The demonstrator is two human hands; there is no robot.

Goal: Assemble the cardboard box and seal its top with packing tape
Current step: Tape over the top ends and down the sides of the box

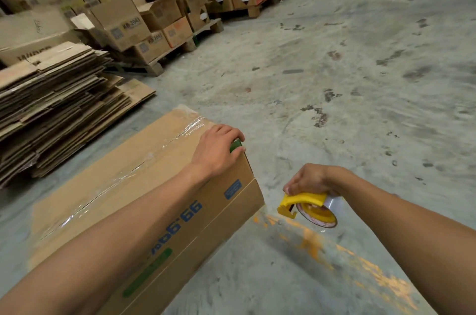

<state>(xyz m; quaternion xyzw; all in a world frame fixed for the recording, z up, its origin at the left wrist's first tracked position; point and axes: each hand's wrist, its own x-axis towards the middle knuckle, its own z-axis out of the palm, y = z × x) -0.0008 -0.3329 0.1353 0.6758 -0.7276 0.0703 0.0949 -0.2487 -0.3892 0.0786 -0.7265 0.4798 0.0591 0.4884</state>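
Cardboard box (144, 185) is lying long from near to far; the left hand (219, 149) is gripping its far corner, and the right hand (309, 180) is holding the tape dispenser (306, 207) just beside its right side.

Taped box (123, 193) front-left on floor, flat cardboard stack (56, 108) behind-left, tape dispenser (309, 207) right, maybe pallets behind.

- The concrete floor (334, 62) is grey, stained with dark patches and streaked with worn orange paint near the bottom right.
- The cardboard box (108, 185) sits on it, its top seam covered with clear tape.
- A stack of flattened cartons (56, 108) lies on it to the left.
- Wooden pallets (177, 46) loaded with brown boxes stand on it further back.
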